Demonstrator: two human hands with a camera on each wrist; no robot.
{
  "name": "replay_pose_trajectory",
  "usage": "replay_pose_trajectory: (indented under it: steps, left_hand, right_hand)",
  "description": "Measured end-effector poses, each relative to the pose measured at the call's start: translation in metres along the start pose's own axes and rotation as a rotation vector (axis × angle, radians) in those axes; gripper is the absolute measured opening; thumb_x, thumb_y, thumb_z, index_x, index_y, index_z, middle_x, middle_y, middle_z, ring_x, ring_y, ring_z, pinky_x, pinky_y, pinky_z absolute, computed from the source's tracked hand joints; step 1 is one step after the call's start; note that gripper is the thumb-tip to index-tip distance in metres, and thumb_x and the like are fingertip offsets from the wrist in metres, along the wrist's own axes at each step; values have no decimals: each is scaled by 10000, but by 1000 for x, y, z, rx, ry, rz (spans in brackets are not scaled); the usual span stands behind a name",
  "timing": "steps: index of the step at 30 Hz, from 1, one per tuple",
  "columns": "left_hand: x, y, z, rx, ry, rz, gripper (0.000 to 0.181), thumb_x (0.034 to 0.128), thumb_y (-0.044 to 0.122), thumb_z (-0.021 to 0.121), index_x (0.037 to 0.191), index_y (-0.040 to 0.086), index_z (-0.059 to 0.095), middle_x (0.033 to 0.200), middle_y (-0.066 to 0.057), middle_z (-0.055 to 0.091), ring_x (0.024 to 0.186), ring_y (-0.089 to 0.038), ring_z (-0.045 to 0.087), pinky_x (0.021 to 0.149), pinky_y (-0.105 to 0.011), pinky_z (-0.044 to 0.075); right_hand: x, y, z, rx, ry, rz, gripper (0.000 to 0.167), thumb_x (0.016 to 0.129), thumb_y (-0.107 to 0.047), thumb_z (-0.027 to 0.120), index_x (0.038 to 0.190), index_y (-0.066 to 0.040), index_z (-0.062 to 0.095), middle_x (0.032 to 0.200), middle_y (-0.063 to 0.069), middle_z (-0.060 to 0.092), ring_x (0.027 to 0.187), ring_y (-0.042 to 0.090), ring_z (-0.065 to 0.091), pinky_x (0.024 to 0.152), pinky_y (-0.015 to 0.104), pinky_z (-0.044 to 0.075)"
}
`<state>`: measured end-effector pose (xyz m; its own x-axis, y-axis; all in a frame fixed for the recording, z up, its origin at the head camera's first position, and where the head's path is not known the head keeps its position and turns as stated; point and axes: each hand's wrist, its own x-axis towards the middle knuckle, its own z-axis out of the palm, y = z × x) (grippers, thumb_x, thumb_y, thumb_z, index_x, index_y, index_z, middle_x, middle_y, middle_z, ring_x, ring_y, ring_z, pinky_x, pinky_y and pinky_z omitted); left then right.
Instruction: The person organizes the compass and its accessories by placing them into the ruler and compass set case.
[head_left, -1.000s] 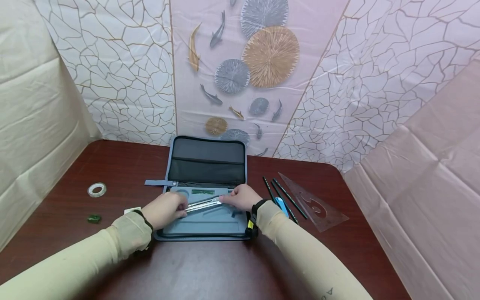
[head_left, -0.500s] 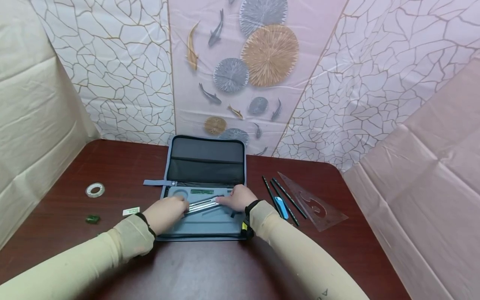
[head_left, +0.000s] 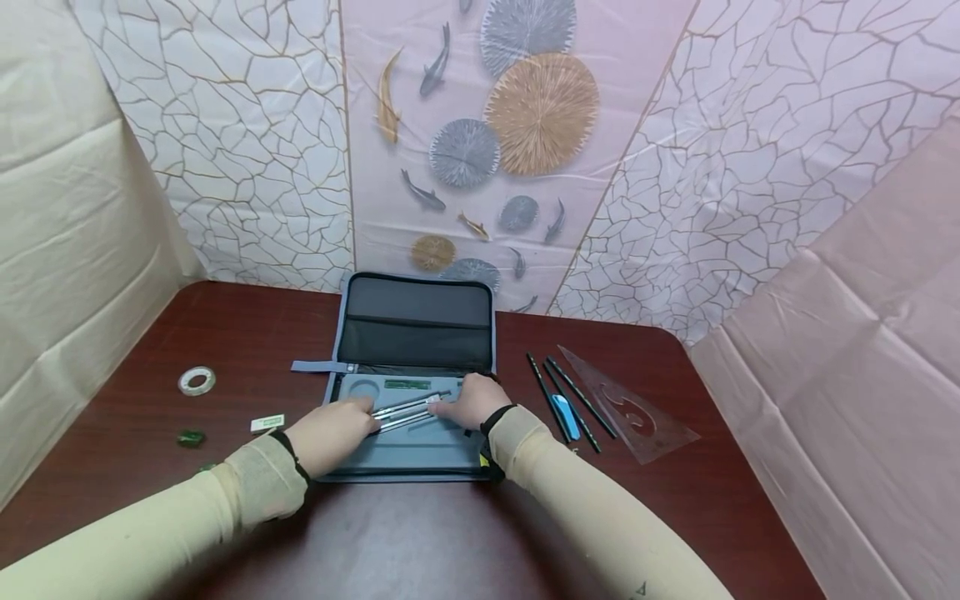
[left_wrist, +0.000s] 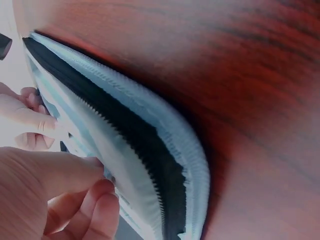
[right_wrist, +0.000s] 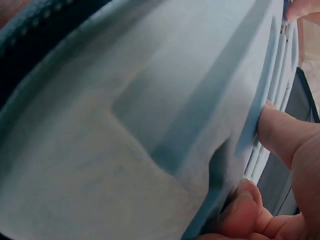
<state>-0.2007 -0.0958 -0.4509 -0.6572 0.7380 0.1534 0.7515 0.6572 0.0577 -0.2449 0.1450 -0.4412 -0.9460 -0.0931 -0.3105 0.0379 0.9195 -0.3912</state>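
A silver drawing compass [head_left: 408, 414] lies slantwise between my two hands, over the pale blue moulded tray [head_left: 420, 457] of an open zip case. My left hand [head_left: 330, 435] pinches its left end between thumb and fingers. At the other end my right hand [head_left: 474, 403] grips the compass, thumb along the near side. In the right wrist view the tray [right_wrist: 150, 100] shows its shaped recesses, with the thumb and curled fingertips at the compass. The left wrist view shows the case's zip edge [left_wrist: 185, 150] below the left hand. Whether the compass touches the tray I cannot tell.
The case's dark lid [head_left: 416, 325] stands raised behind. To the right lie several dark pencils [head_left: 581, 398], a blue-and-white tool [head_left: 566, 417] and a clear set square [head_left: 637, 417]. A tape roll [head_left: 197, 381], a green sharpener-like piece [head_left: 191, 437] and an eraser [head_left: 267, 423] lie left.
The compass's rods look more spread apart than a second ago. My right hand has shifted slightly left, and more of the eraser shows beside my left wrist.
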Motion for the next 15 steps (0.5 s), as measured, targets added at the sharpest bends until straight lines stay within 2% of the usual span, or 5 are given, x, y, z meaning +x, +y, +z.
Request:
replay_pose_trajectory:
  steps: [2,6,10,12,15]
  left_hand:
    - [-1,-1,1,4,9,9,204,795,-89,694,904,78,734,722,-2,451,613,-92,420,513,-271,391]
    - [-2,-5,4,-56,38,-14,142,828,-17,711,882,113,735,712,32,445,619,-87,424,531,-265,398]
    - [-2,-11,3,-136,38,-101,108,831,95,758,923,126,710,820,34,548,747,-113,546,633,-305,475]
    - [-1,-14,0,-158,21,-153,175,828,148,772,975,115,682,887,12,577,813,-142,575,682,-339,493]
    - [-1,-19,-5,-181,-8,-238,295,831,222,776,1063,83,656,959,-33,586,864,-178,586,740,-379,501]
  right_hand:
    - [1,0,0,-15,1,8,556,817,-563,705,532,-153,460,461,-57,334,455,143,423,478,322,389]
    - [3,-1,0,-19,-1,30,575,797,-573,721,524,-163,423,466,-66,298,462,137,385,482,324,376]
    - [4,-1,0,-4,-7,23,627,797,-561,728,479,-176,348,437,-70,242,414,121,287,449,316,331]
    - [3,2,0,19,-6,3,623,806,-546,727,486,-177,339,442,-69,236,410,117,256,441,311,303]
    - [0,9,-5,84,2,-28,546,821,-501,735,557,-153,406,495,-52,307,448,130,304,459,306,305]
